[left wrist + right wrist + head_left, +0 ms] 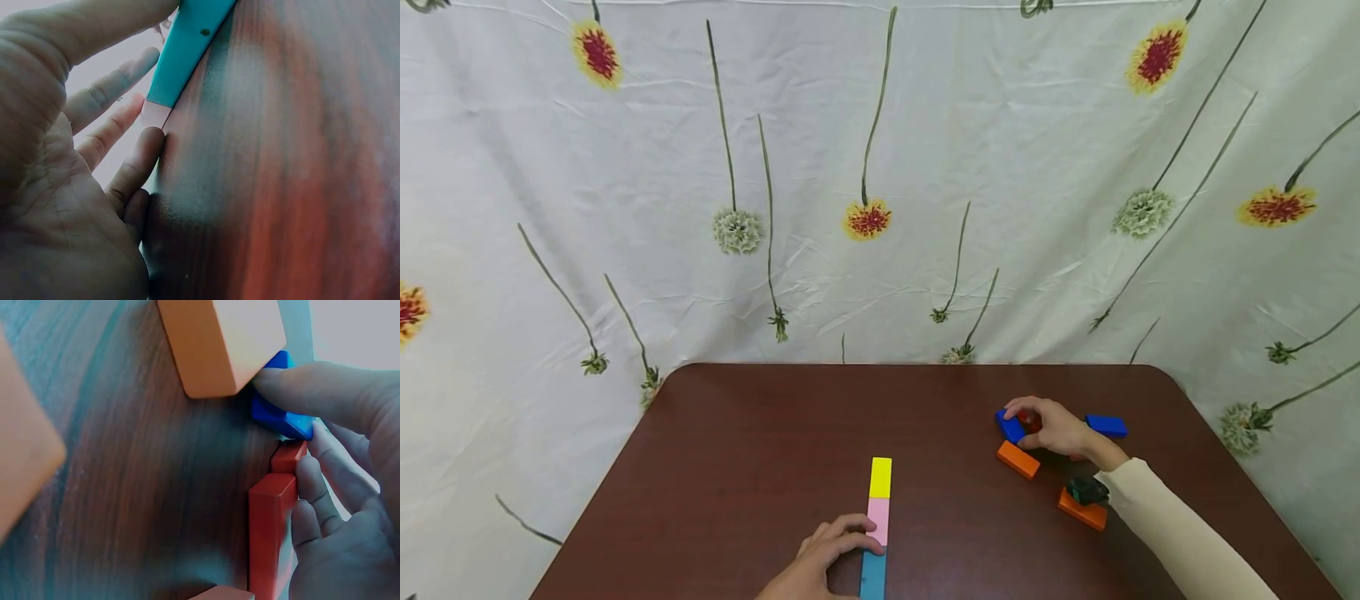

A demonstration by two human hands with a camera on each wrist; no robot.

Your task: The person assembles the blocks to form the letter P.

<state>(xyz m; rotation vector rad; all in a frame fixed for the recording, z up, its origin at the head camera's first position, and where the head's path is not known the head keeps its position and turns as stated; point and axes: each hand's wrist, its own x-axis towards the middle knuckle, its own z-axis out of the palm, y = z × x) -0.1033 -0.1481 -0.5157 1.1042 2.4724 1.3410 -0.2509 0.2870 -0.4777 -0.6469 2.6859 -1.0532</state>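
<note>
One deep-blue block (1011,427) sits on the right side of the bench (737,450), grasped between the thumb and forefinger of the right hand (1052,427); from my end I cannot tell whether it rests on the surface or is slightly raised. I judge it light and stiff, hard to damage, though its smooth faces could slip if caught only at a corner, so I would take it across its long sides, near the middle. It is a plain oblong with slightly softened edges, painted wood or hard plastic, I can't say which. An orange block (1018,460) lies just beside it, and in my right wrist view two red blocks (272,531) show matching flat sides close to the curled lower fingers. I also see a second blue block (1107,426) past the wrist and another orange block (1083,510) nearer the cream sleeve (1180,529). The left hand (820,558) is loosely bent, its fingers clenching nothing, with fingertips touching the pink block (881,515) and the teal block (873,575); a yellow block (881,477) continues that straight row. Dark red-brown grain with a dull sheen covers the bench, against wrinkled flowered cloth (820,275).
</note>
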